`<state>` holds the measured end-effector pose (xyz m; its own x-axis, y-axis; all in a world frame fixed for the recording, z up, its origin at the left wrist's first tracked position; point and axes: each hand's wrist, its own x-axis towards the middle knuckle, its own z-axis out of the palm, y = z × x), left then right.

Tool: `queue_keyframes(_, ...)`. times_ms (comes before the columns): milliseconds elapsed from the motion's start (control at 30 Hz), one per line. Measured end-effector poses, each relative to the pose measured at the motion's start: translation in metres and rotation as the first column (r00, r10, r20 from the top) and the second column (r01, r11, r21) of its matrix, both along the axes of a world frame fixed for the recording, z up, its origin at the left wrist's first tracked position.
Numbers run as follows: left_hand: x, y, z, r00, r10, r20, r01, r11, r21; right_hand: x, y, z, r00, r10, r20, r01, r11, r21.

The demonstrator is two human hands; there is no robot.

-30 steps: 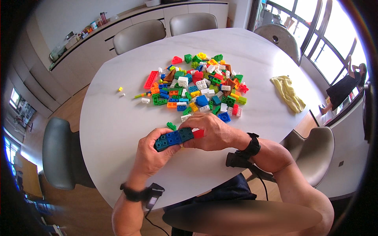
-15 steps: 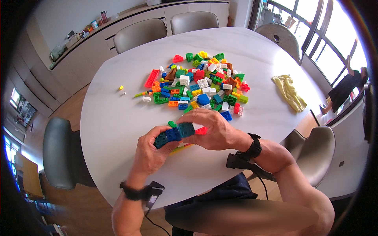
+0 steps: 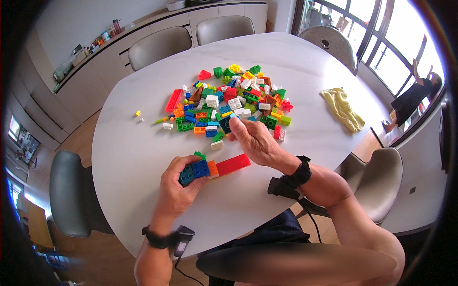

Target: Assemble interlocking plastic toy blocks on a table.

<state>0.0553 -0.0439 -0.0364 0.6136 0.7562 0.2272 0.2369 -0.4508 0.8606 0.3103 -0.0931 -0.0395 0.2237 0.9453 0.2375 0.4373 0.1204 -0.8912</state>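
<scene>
Worktop point(image 3: 143, 157): white, rounded, fills mid-frame. 5 padded chairs around it: 2 at the far edge point(image 3: 160, 45), 1 far right point(image 3: 334, 45), 1 near left point(image 3: 71, 195), 1 near right point(image 3: 377, 186). Long counter point(image 3: 90, 52) along the far wall, small items on it, too small to identify.

Brick pile point(image 3: 229, 102): loose heap of mixed colours, centre of worktop toward the far side. A flat red plate point(image 3: 173, 100) lies at its left edge. A yellow cloth point(image 3: 342, 109) lies crumpled well apart to the right of the pile. 2 tiny pieces, 1 yellow point(image 3: 138, 113), sit apart to the left.

Left hand point(image 3: 177, 190): near edge of worktop, fingers curled and pinching the left end of a brick bar point(image 3: 213, 168). Bar composition, left to right: dark blue, blue, orange, long red. Bar held just above the worktop, roughly level, red end pointing right. Dark wristband on this wrist.

Right hand point(image 3: 255, 140): at the near edge of the pile, just beyond the bar's red end, not touching the bar. Fingers pressed together around a small piece at the fingertips point(image 3: 236, 121); the piece is mostly hidden, colour cannot be told. Black wristband point(image 3: 299, 172) on this wrist.

1 small green brick point(image 3: 200, 155) on the worktop just behind the bar.
</scene>
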Motion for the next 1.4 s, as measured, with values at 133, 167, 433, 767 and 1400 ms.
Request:
queue_keyframes(133,-0.001,-0.002,0.005,0.998,-0.029,-0.063,0.029,1.0,0.003,-0.003,0.011,-0.001,0.653,-0.537,0.533,0.219,0.808,0.547)
queue_keyframes(167,-0.001,-0.003,0.006,0.997,-0.044,-0.068,0.043,0.999,-0.02,0.002,0.005,-0.001,0.738,-0.444,0.508,0.158,0.846,0.51)
queue_keyframes(433,0.0,-0.006,0.006,0.993,-0.113,-0.023,0.111,0.992,-0.054,-0.03,-0.015,0.015,0.857,0.339,0.389,-0.429,0.887,0.174)
queue_keyframes(767,-0.003,-0.003,0.002,0.99,-0.124,-0.071,0.113,0.984,-0.139,-0.024,-0.012,0.005,0.92,0.306,0.245,-0.343,0.931,0.125)
queue_keyframes(1400,0.009,-0.007,0.003,1.0,0.012,-0.013,-0.014,0.986,-0.169,-0.025,-0.02,0.016,0.907,0.339,-0.251,-0.351,0.936,-0.001)
